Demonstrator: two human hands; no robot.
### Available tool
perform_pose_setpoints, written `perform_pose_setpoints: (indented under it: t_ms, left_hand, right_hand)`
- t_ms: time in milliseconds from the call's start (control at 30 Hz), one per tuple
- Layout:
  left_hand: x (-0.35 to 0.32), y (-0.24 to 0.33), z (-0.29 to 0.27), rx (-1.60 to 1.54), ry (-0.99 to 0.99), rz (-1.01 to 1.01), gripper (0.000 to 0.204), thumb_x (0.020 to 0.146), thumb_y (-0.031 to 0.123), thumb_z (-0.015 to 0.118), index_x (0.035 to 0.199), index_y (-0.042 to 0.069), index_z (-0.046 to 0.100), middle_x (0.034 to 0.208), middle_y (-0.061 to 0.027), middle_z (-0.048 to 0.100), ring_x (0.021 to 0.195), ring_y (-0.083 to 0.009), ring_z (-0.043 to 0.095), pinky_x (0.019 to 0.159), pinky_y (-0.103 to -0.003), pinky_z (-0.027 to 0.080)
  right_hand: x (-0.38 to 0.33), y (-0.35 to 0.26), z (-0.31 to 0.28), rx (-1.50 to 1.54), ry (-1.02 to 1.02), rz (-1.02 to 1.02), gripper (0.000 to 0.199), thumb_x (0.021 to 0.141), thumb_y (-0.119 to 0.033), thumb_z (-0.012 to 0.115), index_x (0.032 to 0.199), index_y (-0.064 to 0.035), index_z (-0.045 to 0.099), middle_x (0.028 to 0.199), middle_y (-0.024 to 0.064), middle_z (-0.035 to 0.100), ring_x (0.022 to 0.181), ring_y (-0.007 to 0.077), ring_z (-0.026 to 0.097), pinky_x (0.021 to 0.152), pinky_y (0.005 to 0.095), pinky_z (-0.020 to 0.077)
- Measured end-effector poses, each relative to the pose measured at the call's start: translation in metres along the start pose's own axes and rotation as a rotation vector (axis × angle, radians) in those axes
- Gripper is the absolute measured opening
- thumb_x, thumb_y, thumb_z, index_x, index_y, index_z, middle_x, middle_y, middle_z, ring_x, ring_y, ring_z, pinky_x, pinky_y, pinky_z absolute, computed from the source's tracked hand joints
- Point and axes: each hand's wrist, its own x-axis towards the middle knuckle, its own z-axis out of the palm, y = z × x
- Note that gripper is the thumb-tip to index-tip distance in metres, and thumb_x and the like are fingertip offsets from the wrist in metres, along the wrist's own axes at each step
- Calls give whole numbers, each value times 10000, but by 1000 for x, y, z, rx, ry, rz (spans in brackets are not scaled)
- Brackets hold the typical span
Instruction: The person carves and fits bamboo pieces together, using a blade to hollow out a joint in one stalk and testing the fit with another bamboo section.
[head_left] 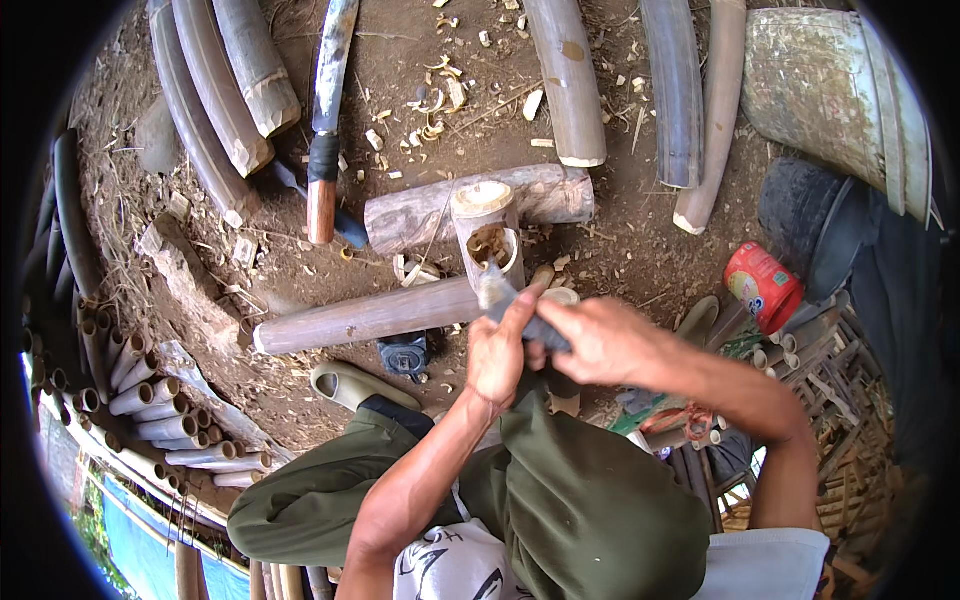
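Note:
A thick bamboo piece (467, 232) with a pale cut end leans toward me over a log, a rough opening (492, 247) cut in its side. Both my hands are closed round a dark grey tool (545, 330) with a pale, blurred tip at the lower rim of that opening; its exact kind is unclear. My left hand (497, 352) grips close to the tip, thumb on top. Wrapped farther back on the tool is my right hand (610, 342). Under the bamboo piece lies the short log (410, 215), and a long bamboo pole (365, 318) runs left from it.
A long knife (322, 190) with a wooden handle lies ahead on chip-strewn soil. Bamboo poles (565, 85) stretch across the far side. To the right are a red can (763, 287), a black bucket (815, 220) and a large worn container (830, 95). Cut tubes (175, 425) are stacked left.

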Motion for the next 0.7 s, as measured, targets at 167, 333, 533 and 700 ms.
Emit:
perform_pose_setpoints:
  t_ms: [167,333,533,700]
  left_hand:
    - [-40,16,-16,291,122,289,362,1025,268,472,1125,24,719,734,-6,666,546,-44,505,469,-214,384]
    - [19,-10,21,-578,-387,-51,467,1040,394,463,1370,72,532,727,1,554,608,-109,473,604,-266,396]
    - [16,-19,12,-492,-300,-36,471,1028,365,482,1358,32,529,739,-27,599,629,-121,530,590,-268,434]
    - [9,2,-6,24,-23,-5,406,983,304,514,1137,-35,677,602,-34,551,482,-122,477,466,-267,381]
  right_hand:
    - [-13,-37,25,78,229,-153,591,765,-150,683,1305,-40,470,929,208,658,734,408,665,630,482,558]
    - [-14,-35,-51,-582,75,-33,254,843,-146,627,1018,32,583,728,175,683,649,300,708,555,382,558]
    - [-2,-27,-58,-359,-108,-35,224,801,-96,617,996,14,619,762,174,693,726,346,703,637,438,559]
    - [3,-14,3,106,69,67,320,806,-142,624,1094,-30,540,808,215,688,752,423,669,687,490,545]
